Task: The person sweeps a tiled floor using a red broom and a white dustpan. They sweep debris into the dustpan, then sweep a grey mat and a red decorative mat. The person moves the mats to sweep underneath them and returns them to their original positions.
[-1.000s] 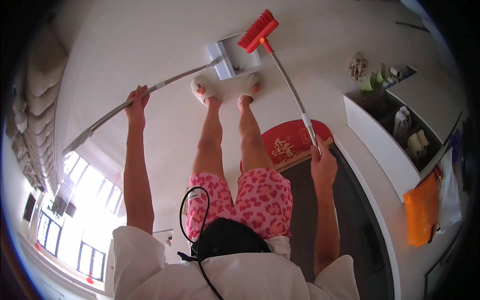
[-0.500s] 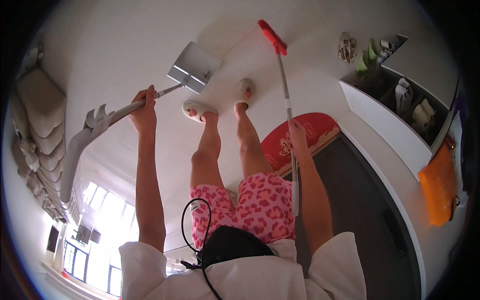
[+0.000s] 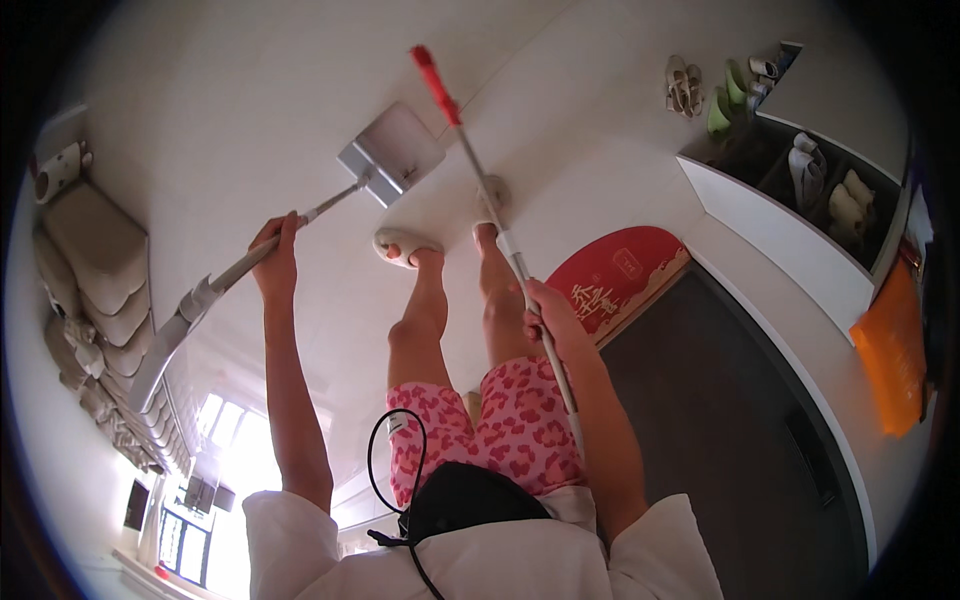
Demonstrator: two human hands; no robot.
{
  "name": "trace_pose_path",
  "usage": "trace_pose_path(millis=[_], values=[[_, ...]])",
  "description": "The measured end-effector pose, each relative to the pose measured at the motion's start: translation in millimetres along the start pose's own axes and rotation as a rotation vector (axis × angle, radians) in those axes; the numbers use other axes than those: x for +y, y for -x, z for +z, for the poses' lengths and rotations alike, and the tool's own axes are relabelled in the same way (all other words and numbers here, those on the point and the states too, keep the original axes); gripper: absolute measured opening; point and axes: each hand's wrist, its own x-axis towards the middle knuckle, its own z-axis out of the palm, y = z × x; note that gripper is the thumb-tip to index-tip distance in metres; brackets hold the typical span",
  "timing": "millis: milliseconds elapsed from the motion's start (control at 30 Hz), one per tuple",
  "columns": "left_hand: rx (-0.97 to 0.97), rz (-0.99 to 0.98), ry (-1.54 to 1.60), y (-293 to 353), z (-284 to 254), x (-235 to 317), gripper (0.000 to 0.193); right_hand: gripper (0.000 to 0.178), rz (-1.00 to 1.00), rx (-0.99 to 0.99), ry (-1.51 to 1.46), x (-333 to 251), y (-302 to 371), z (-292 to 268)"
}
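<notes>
My left hand [image 3: 277, 258] is wrapped round the long handle of a grey dustpan [image 3: 392, 155], whose pan is out ahead of my left foot. The grip end of that handle curves down toward the left. My right hand [image 3: 551, 312] grips the metal pole of a broom [image 3: 437, 85] with a red head. The pole slants up and to the left, passing in front of my right slipper [image 3: 497, 196]. The red head is just right of and beyond the dustpan. Whether it touches the floor I cannot tell.
A red mat [image 3: 610, 275] lies by the dark door [image 3: 730, 420] on my right. An open white shoe cabinet [image 3: 780, 220] holds shoes, with green slippers [image 3: 719, 112] and sandals [image 3: 683, 88] beyond it. An orange bag [image 3: 892, 355] hangs nearby. A beige sofa [image 3: 97, 235] lines the left.
The broom head has swung left toward the dustpan, and my right hand has shifted left with the pole. The dustpan has turned slightly and moved a little nearer to me.
</notes>
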Motion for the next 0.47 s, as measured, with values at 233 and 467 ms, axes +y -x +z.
trace_pose_path(millis=[233,467], values=[[-0.049,-0.057,-0.024,7,-10,-16,0.02,0.041,-0.171,0.289,0.062,3,-27,-57],[-0.011,-0.128,0.035,26,8,-42,0.018,0.046,-0.054,0.138,0.173,33,-74,6]])
